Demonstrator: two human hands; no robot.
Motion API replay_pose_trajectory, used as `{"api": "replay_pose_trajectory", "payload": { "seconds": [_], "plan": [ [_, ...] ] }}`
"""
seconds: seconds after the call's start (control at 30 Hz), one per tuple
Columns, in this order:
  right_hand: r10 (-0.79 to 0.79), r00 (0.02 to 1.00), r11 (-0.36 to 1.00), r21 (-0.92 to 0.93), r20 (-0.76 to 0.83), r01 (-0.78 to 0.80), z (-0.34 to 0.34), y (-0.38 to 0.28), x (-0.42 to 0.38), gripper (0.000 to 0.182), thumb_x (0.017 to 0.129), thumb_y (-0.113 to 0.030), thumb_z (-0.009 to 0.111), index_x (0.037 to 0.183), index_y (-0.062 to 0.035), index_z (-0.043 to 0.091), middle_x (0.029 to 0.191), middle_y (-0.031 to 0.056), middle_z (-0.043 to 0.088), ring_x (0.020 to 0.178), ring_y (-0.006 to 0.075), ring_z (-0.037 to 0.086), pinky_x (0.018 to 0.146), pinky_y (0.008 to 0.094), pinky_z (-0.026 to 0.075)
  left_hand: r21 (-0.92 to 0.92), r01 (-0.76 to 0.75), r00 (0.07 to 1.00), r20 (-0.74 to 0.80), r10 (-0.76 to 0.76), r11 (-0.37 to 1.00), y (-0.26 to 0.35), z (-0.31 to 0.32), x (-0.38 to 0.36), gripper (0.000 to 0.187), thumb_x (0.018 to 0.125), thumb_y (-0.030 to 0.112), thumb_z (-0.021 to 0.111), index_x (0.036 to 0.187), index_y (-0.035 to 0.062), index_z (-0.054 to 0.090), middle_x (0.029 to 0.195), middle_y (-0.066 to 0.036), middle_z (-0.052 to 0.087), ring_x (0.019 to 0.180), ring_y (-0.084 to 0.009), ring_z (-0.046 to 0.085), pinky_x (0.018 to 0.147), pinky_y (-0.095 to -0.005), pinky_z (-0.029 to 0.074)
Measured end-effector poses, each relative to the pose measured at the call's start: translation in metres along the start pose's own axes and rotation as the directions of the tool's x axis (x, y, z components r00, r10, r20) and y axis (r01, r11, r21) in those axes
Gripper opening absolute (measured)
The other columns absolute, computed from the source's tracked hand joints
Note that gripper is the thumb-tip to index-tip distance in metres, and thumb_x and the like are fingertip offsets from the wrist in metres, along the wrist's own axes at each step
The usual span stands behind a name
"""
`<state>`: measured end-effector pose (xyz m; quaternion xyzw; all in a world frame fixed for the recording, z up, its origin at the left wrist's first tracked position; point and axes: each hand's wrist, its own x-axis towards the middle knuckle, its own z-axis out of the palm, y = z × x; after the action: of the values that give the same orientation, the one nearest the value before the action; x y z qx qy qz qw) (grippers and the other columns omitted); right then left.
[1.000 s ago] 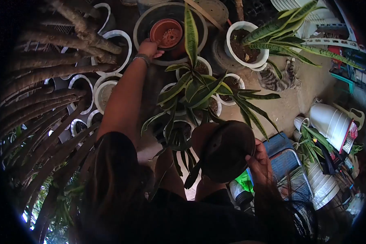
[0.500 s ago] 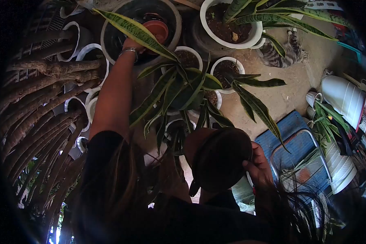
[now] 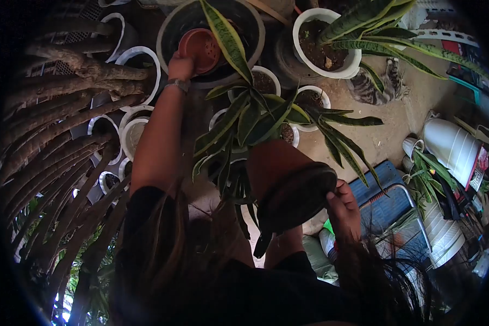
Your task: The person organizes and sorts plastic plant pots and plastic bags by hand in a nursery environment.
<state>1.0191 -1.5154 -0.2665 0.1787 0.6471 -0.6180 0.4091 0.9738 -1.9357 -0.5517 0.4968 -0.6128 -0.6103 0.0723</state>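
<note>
My left hand [image 3: 181, 67] grips the rim of a small reddish-brown plastic pot [image 3: 200, 51] with holes in its bottom. That pot is tilted over a large dark round tub [image 3: 163, 46]. Close to my body, my right hand [image 3: 344, 208] pinches the edge of a bigger terracotta-coloured pot [image 3: 277, 165], thumb on its wide dark end. This pot leans with the dark end towards me; a dark strip hangs from its lower edge. Just beyond it spread the yellow-edged leaves of a snake plant [image 3: 250, 119].
White pots of soil [image 3: 265, 81] stand ahead, and a larger white pot [image 3: 328, 62] holds a snake plant. A striped cat [image 3: 377, 87] lies on the floor. Thick bare stems [image 3: 65, 119] crowd the left. A blue folding chair [image 3: 377, 187] and stacked white pots [image 3: 453, 141] are at right.
My left hand has lifted the small pot and tipped it so its holed bottom shows. The bigger pot in my right hand has tilted, showing more of its terracotta side. The view has shifted slightly.
</note>
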Motion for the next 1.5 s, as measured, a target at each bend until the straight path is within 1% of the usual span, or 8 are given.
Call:
{"api": "replay_pose_trajectory", "payload": {
  "seconds": [0.13, 0.4, 0.53, 0.6, 0.8, 1.1, 1.27, 1.5],
  "plan": [
    [-0.012, 0.997, 0.999, -0.046, -0.076, 0.008, 0.027, -0.036, 0.013, 0.023, 0.089, -0.012, 0.045, 0.106, -0.0001, 0.054, 0.097, 0.0023, 0.059, 0.09, 0.0091, 0.052, 0.081, 0.0221, 0.04, -0.199, 0.088, 0.995, 0.061, -0.077, 0.976, 0.045, -0.073, -0.068, 0.034, 0.081, 0.003, 0.052, 0.114, 0.005, 0.051, 0.103, -0.009, 0.06, 0.084, -0.0205, 0.062, 0.064, -0.0325, 0.053],
    [-0.281, 0.829, 0.757, -0.419, 0.484, 0.502, 0.12, -0.085, 0.079, 0.034, 0.092, -0.023, 0.037, 0.108, 0.0005, 0.056, 0.1, 0.0113, 0.061, 0.094, 0.0185, 0.056, 0.086, 0.0276, 0.041, -0.509, -0.034, 0.996, 0.054, 0.072, 0.86, 0.098, -0.165, -0.183, 0.036, 0.081, -0.001, 0.049, 0.117, 0.0026, 0.049, 0.111, -0.008, 0.058, 0.101, -0.0181, 0.057, 0.089, -0.0302, 0.044],
    [-0.254, 0.801, 0.46, -0.661, 0.541, 0.592, 0.191, -0.105, 0.078, 0.043, 0.092, -0.034, 0.04, 0.107, 0.0019, 0.057, 0.097, 0.0197, 0.062, 0.096, 0.0294, 0.058, 0.086, 0.0326, 0.041, -0.441, -0.012, 0.998, 0.055, 0.04, 0.897, 0.112, -0.188, -0.207, 0.039, 0.079, -0.003, 0.048, 0.117, 0.001, 0.048, 0.112, -0.009, 0.057, 0.101, -0.018, 0.056, 0.09, -0.03, 0.043],
    [0.001, 0.932, 0.313, -0.886, 0.361, 0.343, 0.227, -0.131, 0.07, 0.055, 0.09, -0.048, 0.04, 0.105, 0.0026, 0.058, 0.094, 0.0251, 0.061, 0.097, 0.0368, 0.056, 0.085, 0.0359, 0.042, -0.446, -0.013, 0.999, 0.037, 0.033, 0.895, 0.116, -0.195, -0.217, 0.04, 0.078, -0.004, 0.048, 0.117, 0.001, 0.048, 0.111, -0.009, 0.057, 0.1, -0.0178, 0.056, 0.089, -0.0298, 0.044],
    [-0.002, 0.819, 0.152, -0.81, 0.573, 0.567, 0.262, -0.109, 0.081, 0.061, 0.089, -0.055, 0.038, 0.098, 0.001, 0.061, 0.091, 0.0222, 0.062, 0.094, 0.0363, 0.058, 0.082, 0.0367, 0.044, -0.411, -0.121, 0.985, 0.065, 0.162, 0.904, 0.129, -0.223, -0.237, 0.042, 0.077, -0.006, 0.049, 0.118, 0.0018, 0.049, 0.11, -0.008, 0.058, 0.099, -0.0166, 0.057, 0.086, -0.0296, 0.046],
    [0.116, 0.785, 0.3, -0.775, 0.608, 0.556, 0.262, -0.112, 0.071, 0.047, 0.086, -0.043, 0.048, 0.106, -0.0021, 0.059, 0.098, 0.0143, 0.062, 0.093, 0.0246, 0.059, 0.084, 0.03, 0.043, -0.541, -0.064, 0.958, 0.201, 0.203, 0.839, 0.15, -0.253, -0.245, 0.043, 0.08, -0.004, 0.046, 0.122, 0.0025, 0.047, 0.113, -0.007, 0.057, 0.098, -0.0147, 0.058, 0.085, -0.0283, 0.046],
    [-0.018, 0.892, 0.302, -0.848, 0.451, 0.435, 0.234, -0.112, 0.087, 0.047, 0.085, -0.038, 0.048, 0.112, 0.0001, 0.056, 0.106, 0.015, 0.061, 0.099, 0.0234, 0.058, 0.087, 0.0302, 0.041, -0.722, -0.258, 0.964, -0.236, 0.123, 0.642, 0.164, -0.266, -0.235, 0.038, 0.084, 0.0, 0.044, 0.121, 0.0048, 0.045, 0.114, -0.01, 0.056, 0.096, -0.0214, 0.06, 0.069, -0.0348, 0.055],
    [-0.014, 0.825, 0.455, -0.731, 0.565, 0.509, 0.227, -0.115, 0.061, 0.044, 0.086, -0.035, 0.047, 0.107, 0.0025, 0.058, 0.098, 0.0132, 0.063, 0.094, 0.0211, 0.059, 0.084, 0.0298, 0.042, 0.152, -0.009, 0.979, -0.201, 0.039, 0.988, 0.095, -0.216, -0.213, 0.036, 0.086, 0.013, 0.046, 0.122, 0.0064, 0.043, 0.102, -0.02, 0.059, 0.078, -0.0263, 0.065, 0.054, -0.033, 0.056]
  ]
}}
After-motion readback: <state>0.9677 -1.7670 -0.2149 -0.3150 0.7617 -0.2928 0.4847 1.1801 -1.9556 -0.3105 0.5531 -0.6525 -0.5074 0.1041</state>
